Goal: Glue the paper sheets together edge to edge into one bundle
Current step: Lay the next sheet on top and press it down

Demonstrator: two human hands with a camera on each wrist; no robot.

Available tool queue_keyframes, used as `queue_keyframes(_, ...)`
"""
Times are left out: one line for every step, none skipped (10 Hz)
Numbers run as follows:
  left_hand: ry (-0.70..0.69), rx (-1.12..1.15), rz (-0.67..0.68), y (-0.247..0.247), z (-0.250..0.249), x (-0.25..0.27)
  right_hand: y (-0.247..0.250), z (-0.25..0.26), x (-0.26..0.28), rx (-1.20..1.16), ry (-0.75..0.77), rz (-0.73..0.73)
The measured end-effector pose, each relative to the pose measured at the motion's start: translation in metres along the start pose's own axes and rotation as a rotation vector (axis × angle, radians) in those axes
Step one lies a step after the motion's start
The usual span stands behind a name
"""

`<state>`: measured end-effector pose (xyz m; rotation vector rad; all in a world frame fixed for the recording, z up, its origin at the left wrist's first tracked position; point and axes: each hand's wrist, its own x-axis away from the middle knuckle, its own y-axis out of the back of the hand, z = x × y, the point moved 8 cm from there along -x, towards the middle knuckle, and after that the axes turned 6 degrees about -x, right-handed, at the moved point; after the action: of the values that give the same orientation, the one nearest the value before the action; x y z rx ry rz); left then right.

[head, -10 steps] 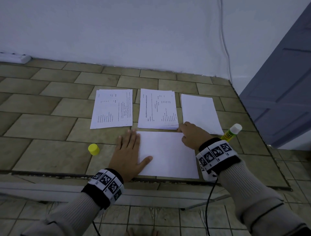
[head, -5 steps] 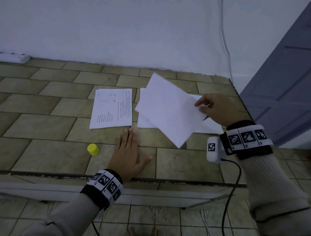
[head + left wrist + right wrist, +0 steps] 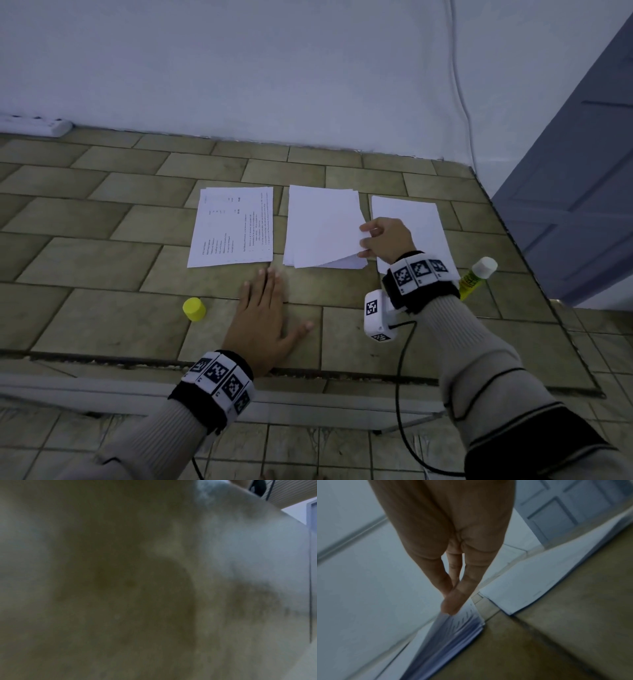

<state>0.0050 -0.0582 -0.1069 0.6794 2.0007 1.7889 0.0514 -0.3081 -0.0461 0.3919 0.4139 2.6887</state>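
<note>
Pinching the right edge of a blank top sheet (image 3: 323,226) with the right hand (image 3: 385,240): thumb above, fingertips (image 3: 452,601) drawn together beneath, clamped on the paper and on nothing else. Holding that edge lifted a little off the middle stack (image 3: 346,264), the far side down on the pile, corners slightly askew to the sheets below. Resting the left hand (image 3: 263,318) flat on the tiled surface (image 3: 85,308) just short of the papers, fingers straight and side by side, thumb spread wide, gripping nothing. Nothing to be read from the left wrist view, dark and blurred against the tile.

Three lots of paper in a row: a printed stack (image 3: 233,228) to the left, the middle stack, a single blank sheet (image 3: 411,212) to the right, each apart from its neighbour with bare tile between. Glue stick (image 3: 478,275) lying just beyond the right wrist, probably uncapped, to judge by the yellow cap (image 3: 194,309) sitting well apart, left of the left hand.

Judged as the stacking step, one sheet being matched to the pile. Impossible to tell whether any glue lies along its edge.

Next, most likely: squaring the lifted sheet to the stack edge for edge, lowering it without a slide, then pressing along the joined edge with flat fingers. Calling for a light pinch and a steady wrist, thin paper being quick to buckle or skew.
</note>
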Motion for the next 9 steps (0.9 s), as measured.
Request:
queue_keyframes(-0.001, 0.004, 0.003, -0.001, 0.001, 0.0, -0.002, 0.003, -0.003, 0.303, 0.094, -0.031)
queue_keyframes(-0.004, 0.018, -0.009, 0.0, 0.001, 0.0, -0.004, -0.003, -0.008, 0.27, 0.054, -0.002)
queue_keyframes(0.003, -0.004, 0.011, -0.002, 0.001, 0.0, -0.006, -0.005, -0.01, 0.226, 0.017, 0.004)
queue_keyframes(0.004, 0.015, 0.002, -0.001, 0.001, 0.001, -0.009, -0.003, -0.01, 0.27, 0.05, -0.016)
queue_keyframes(0.009, -0.012, 0.022, -0.002, 0.001, 0.001, -0.012, 0.0, -0.009, 0.419, 0.092, -0.027)
queue_keyframes(0.01, -0.004, 0.023, -0.001, 0.0, 0.0, -0.016, -0.001, -0.011, 0.476, 0.086, 0.004)
queue_keyframes(0.012, -0.001, 0.02, -0.001, 0.001, 0.0, -0.019, -0.003, -0.012, 0.515, 0.071, 0.018)
queue_keyframes(0.014, -0.01, 0.026, -0.002, 0.001, 0.0, -0.022, -0.004, -0.011, 0.57, 0.06, 0.033)
queue_keyframes(0.014, -0.006, 0.024, -0.002, 0.001, 0.0, -0.026, -0.005, -0.012, 0.657, 0.045, 0.062)
